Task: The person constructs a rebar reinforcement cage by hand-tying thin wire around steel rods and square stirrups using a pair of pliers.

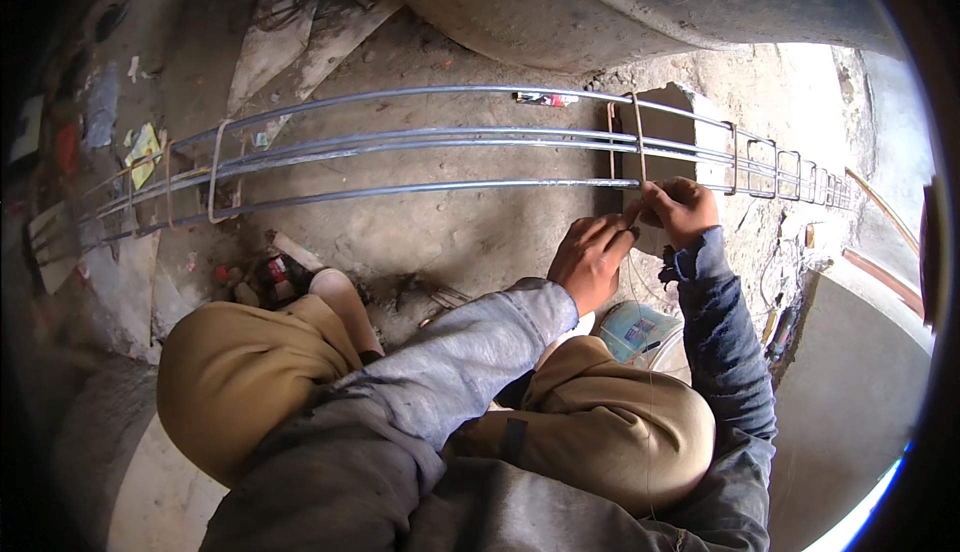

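Observation:
A long cage of steel reinforcing bars (pixel 430 190) stretches left to right, with square stirrups around the bars. At the near corner of one brownish stirrup (pixel 641 137), my two hands meet below the nearest bar. My left hand (pixel 592 260) is closed, thumb and fingers pinched together. Closed too, my right hand (pixel 682 212) presses its fingers at the foot of that stirrup. A thin binding wire (pixel 648 392) trails down from between the hands past my right knee. The fingers hide its upper end and the joint itself.
A grey block (pixel 665 117) stands under the cage. Beyond it curves a large drum-like surface (pixel 640 2). A bluish bucket (pixel 640 332) sits by my right knee. Another loose stirrup (pixel 215 177) stands at left. Litter (pixel 143 152) and a dark bottle (pixel 275 274) lie on the floor.

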The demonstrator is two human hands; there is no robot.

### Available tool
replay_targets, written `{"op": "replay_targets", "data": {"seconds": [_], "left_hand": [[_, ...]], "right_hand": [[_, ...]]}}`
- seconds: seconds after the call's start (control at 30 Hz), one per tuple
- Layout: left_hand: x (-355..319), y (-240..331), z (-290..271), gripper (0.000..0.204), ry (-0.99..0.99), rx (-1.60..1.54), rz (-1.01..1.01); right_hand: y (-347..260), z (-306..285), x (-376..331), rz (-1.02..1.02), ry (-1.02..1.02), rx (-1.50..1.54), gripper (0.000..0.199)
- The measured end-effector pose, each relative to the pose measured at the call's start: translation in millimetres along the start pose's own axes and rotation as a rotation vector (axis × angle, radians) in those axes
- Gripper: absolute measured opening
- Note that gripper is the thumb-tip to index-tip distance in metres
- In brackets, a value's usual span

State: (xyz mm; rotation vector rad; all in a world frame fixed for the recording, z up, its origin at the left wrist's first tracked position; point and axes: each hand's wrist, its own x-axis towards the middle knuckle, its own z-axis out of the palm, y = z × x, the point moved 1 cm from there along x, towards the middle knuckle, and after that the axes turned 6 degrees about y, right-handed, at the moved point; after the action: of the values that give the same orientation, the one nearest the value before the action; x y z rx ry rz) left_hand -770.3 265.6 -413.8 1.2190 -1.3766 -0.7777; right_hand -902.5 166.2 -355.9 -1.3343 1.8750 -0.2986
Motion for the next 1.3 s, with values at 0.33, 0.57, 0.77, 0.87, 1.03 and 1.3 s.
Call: {"op": "replay_targets", "data": {"seconds": [0.33,0.57,0.77,0.87,1.03,1.3], "left_hand": [[2.6,-9.1,-2.3,0.043,0.04,-0.166,-0.03],[19.0,-28.1,14.3,0.016,0.016,-0.807,-0.578],[26.2,-38.6,10.1,0.025,-0.1,-0.853,-0.749],[27.6,-43.6,1.1,0.023,-0.248,-1.136,-1.086],[40.8,-51.5,-8.0,0.026,-0.482,-1.264,-1.117],[50.5,-48.2,-7.7,0.025,-0.49,-1.234,-1.245]], "right_hand": [[-18.3,6.6,-10.8,0.238,-0.092,0.24,0.024],[70.7,30.7,-25.8,0.333,-0.471,-0.041,0.048],[76.2,104.3,-55.5,-0.334,-1.213,-1.088,0.046],[105.4,149.3,-66.7,-0.614,-1.11,-0.968,0.05],[151.1,231.6,-121.7,-0.86,-0.516,-0.721,0.03],[192.5,276.5,-136.5,-0.818,-0.529,-0.854,0.028]]}}
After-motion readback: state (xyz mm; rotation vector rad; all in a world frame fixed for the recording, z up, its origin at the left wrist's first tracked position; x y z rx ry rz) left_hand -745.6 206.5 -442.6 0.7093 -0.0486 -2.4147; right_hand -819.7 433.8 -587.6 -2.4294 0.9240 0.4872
